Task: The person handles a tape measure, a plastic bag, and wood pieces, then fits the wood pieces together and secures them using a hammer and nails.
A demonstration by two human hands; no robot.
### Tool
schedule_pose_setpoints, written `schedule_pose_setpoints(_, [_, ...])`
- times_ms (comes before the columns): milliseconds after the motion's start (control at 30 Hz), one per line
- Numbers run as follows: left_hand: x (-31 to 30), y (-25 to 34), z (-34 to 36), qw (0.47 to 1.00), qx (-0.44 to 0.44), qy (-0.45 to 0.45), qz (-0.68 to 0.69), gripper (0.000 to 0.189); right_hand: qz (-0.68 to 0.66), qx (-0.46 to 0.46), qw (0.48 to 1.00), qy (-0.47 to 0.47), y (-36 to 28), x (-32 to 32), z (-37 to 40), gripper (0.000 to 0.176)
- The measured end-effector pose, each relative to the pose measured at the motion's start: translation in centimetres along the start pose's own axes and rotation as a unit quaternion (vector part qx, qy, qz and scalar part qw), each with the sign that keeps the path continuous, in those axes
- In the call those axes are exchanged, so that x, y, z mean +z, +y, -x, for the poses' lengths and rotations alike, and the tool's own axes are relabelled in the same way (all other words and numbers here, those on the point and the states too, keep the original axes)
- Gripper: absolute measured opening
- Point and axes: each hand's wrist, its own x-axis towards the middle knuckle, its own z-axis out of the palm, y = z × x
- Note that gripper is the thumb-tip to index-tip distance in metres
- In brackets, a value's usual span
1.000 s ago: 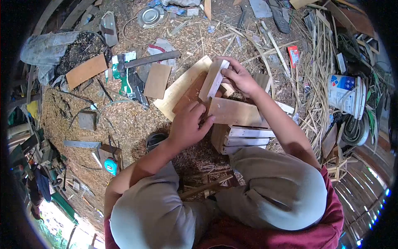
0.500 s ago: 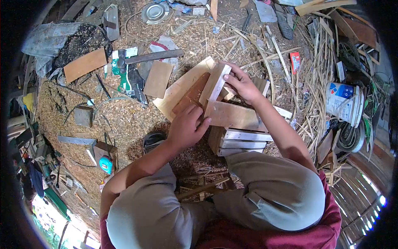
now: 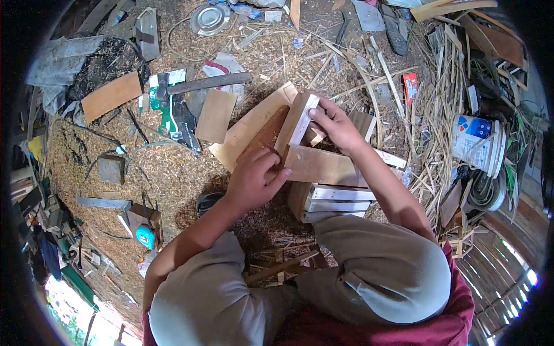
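Note:
My right hand grips the upper end of a short wooden board with a white edge, thumb on the near face. Its lower end meets one end of a longer plywood board, forming a corner. At that corner my left hand is closed, thumb and fingers pinching the long board's end; some fingertips are hidden. Under and beside the boards lie a reddish-brown wood piece and a pale flat board. Close to my knees stands a slatted wooden crate, partly covered by the long board.
A hammer lies beyond my left hand, near a thin plywood rectangle. At left are a teal tape measure and a wood block. Wood strips and a white bucket stand right. Shavings cover the ground.
Both hands and the joined boards have shifted slightly, with the short board's top a little lower. The surroundings have moved slightly left in view.

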Motion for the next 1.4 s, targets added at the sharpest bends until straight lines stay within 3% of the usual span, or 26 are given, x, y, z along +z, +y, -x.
schedule_pose_setpoints(100, [-1.2,-0.2,-0.4,0.999,-0.024,-0.002,0.041,0.021,0.003,0.013,1.0,0.016,-0.7,0.4,0.4,0.066])
schedule_pose_setpoints(267, [-2.8,-1.8,-2.4,0.997,-0.037,0.016,0.071,0.018,0.035,-0.038,0.997,0.049,0.7,-0.1,1.2,0.069])
schedule_pose_setpoints(433, [-3.2,-4.8,-6.1,0.998,0.035,0.023,0.04,0.043,0.194,-0.165,0.962,0.101,0.0,0.8,4.3,0.078])
schedule_pose_setpoints(533, [-1.5,-5.9,-8.8,0.998,-0.013,0.03,0.056,0.053,0.408,-0.25,0.878,0.012,-2.2,0.8,6.5,0.085])
schedule_pose_setpoints(567, [-0.8,-6.1,-9.5,0.997,-0.003,0.044,0.062,0.056,0.418,-0.237,0.877,-0.011,-2.3,1.2,6.9,0.092])
schedule_pose_setpoints(600, [0.0,-6.4,-10.1,0.996,0.008,0.059,0.069,0.06,0.444,-0.284,0.849,-0.027,-2.0,1.5,6.9,0.096])
schedule_pose_setpoints(733, [2.6,-7.0,-12.3,0.991,0.05,0.124,0.008,0.076,0.502,-0.257,0.825,-0.04,-1.8,2.2,7.3,0.098])
schedule_pose_setpoints(833, [2.7,-6.3,-13.1,0.993,0.057,0.098,0.044,0.08,0.508,-0.239,0.826,-0.048,-1.2,2.1,7.3,0.095])
schedule_pose_setpoints(933, [3.4,-6.6,-14.0,0.988,0.102,0.112,0.042,0.067,0.523,-0.239,0.817,-0.048,-0.6,1.9,7.2,0.089])
schedule_pose_setpoints(1133, [3.4,-6.0,-13.7,0.992,0.078,0.095,0.035,0.039,0.563,-0.226,0.792,-0.069,-0.2,1.7,7.0,0.087])
schedule_pose_setpoints(1400, [3.5,-6.0,-13.7,0.99,0.084,0.113,0.026,0.042,0.542,-0.236,0.804,-0.061,-0.3,1.3,6.4,0.088])
